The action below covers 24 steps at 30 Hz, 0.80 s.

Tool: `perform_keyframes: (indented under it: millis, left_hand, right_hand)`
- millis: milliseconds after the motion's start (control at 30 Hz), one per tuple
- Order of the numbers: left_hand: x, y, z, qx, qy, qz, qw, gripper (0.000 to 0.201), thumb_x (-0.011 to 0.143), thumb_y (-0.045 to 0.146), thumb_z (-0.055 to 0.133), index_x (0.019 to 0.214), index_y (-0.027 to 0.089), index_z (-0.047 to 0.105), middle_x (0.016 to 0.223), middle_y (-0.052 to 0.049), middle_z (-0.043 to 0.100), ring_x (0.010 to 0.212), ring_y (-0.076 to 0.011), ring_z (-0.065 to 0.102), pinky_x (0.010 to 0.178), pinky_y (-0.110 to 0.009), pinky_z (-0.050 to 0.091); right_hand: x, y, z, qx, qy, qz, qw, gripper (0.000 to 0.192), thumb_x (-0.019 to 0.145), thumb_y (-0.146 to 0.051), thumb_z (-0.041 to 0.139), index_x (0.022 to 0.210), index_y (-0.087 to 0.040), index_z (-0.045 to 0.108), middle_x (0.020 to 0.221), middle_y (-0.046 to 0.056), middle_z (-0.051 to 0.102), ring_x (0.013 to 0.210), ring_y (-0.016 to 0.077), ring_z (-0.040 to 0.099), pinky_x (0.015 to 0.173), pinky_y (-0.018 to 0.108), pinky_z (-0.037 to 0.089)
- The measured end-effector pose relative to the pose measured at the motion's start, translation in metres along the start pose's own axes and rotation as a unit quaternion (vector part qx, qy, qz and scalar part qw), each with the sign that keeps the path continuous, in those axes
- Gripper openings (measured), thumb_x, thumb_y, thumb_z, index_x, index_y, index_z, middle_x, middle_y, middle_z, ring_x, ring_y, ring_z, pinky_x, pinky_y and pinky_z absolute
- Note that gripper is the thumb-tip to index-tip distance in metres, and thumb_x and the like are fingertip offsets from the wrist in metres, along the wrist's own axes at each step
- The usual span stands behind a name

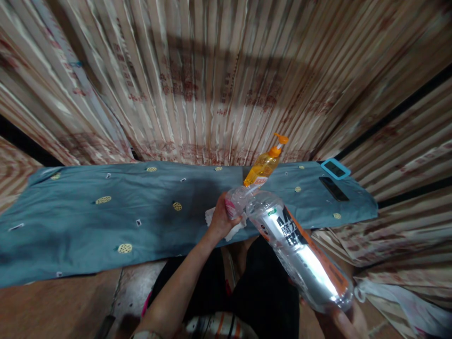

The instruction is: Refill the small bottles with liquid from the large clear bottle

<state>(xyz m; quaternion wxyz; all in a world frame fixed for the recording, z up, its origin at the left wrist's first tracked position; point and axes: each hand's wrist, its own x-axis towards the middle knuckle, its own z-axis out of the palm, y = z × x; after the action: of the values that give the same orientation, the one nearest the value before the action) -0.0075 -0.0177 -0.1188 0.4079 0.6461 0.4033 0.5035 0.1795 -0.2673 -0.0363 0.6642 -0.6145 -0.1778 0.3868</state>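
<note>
The left hand (222,217) grips the neck of a clear bottle (296,249), a tissue (233,230) bunched under it. The right hand (341,320) cradles the base. The cap seems off; wiping looks unfinished. A pump bottle (264,165) stands just beyond.

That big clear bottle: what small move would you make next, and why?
Probably twist the cap with the left hand. Its fingers already wrap the neck end with a white cloth, while the right hand supports the clear bottle at its base.

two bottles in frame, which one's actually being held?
The large clear bottle with the black-and-orange label, tilted, right hand at its base, left hand at its neck. The orange pump bottle stands untouched behind.
</note>
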Motion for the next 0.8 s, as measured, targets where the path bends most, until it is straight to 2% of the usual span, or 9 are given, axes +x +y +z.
perform_keyframes:
  millis: [133,300,467,633,800]
  left_hand:
    - [-0.0005,-0.0036,0.0008,0.004,0.004,0.002,1.000,0.079,0.063,0.024,0.084,0.135,0.019,0.050,0.139,-0.015,0.061,0.131,-0.0351,0.061,0.116,-0.054,0.046]
    - [-0.0019,-0.0046,0.0002,0.006,0.001,0.009,1.000,0.077,0.065,0.022,0.083,0.135,0.021,0.051,0.139,-0.014,0.061,0.132,-0.0342,0.060,0.117,-0.053,0.046]
    - [-0.0018,-0.0056,0.0006,0.001,0.002,0.018,1.000,0.076,0.065,0.021,0.084,0.134,0.020,0.051,0.135,-0.013,0.063,0.129,-0.0329,0.062,0.115,-0.053,0.048]
    - [-0.0016,-0.0075,0.0013,0.004,0.007,0.020,1.000,0.079,0.064,0.021,0.085,0.135,0.022,0.050,0.137,-0.013,0.062,0.127,-0.0331,0.062,0.114,-0.053,0.048]
    - [-0.0021,-0.0061,0.0009,0.001,0.007,0.029,1.000,0.075,0.066,0.021,0.082,0.134,0.021,0.052,0.135,-0.012,0.063,0.126,-0.0324,0.063,0.112,-0.051,0.049]
  right_hand:
    - [0.0003,0.0023,-0.0031,0.009,0.000,-0.005,1.000,0.080,0.071,-0.052,0.089,0.142,-0.027,0.062,0.123,0.018,0.076,0.096,0.0416,0.077,0.069,0.051,0.063]
    - [0.0039,0.0048,-0.0079,0.013,-0.022,-0.032,0.999,0.063,0.072,-0.048,0.088,0.127,-0.025,0.069,0.104,0.013,0.080,0.087,0.0384,0.079,0.069,0.048,0.065]
    - [0.0049,0.0025,-0.0066,0.001,-0.019,-0.046,0.999,0.066,0.072,-0.046,0.087,0.130,-0.023,0.066,0.105,0.013,0.080,0.084,0.0383,0.080,0.069,0.047,0.066]
    - [0.0037,0.0015,-0.0061,0.006,0.004,-0.045,0.999,0.056,0.071,-0.042,0.087,0.120,-0.023,0.067,0.103,0.010,0.080,0.082,0.0374,0.080,0.065,0.047,0.067]
    - [0.0032,0.0010,-0.0058,-0.001,0.021,-0.052,0.998,0.058,0.072,-0.048,0.085,0.120,-0.022,0.066,0.102,0.013,0.079,0.080,0.0344,0.079,0.065,0.045,0.066]
